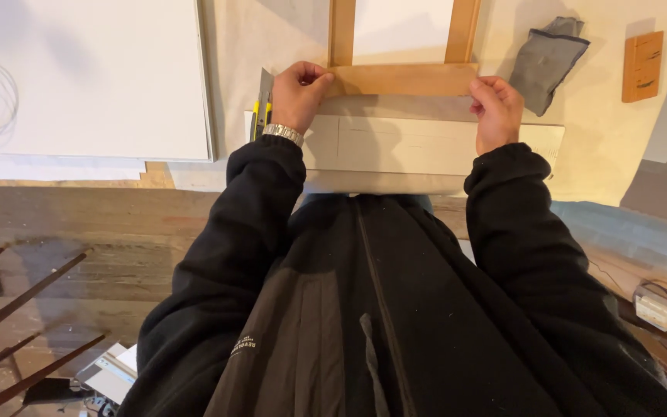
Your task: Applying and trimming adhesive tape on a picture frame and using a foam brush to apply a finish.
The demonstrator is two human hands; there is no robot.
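A person in a black jacket is leaning over a paper-covered table. The left hand [299, 94] is gripping a yellow utility knife [262, 108] while pinching the left end of a wooden frame [401, 79]. The right hand [496, 112] is curling closed around the frame's right end. A grey board [395, 145] is lying just nearer, a grey cloth [547, 60] farther right.

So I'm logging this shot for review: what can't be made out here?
- Head view: the top of the wooden frame is cut off by the upper edge.
- The left hand covers most of the yellow utility knife; whether it grips it is unclear.
- The right hand hides the frame's end.
- The near edge of the grey board is hidden by the black jacket.
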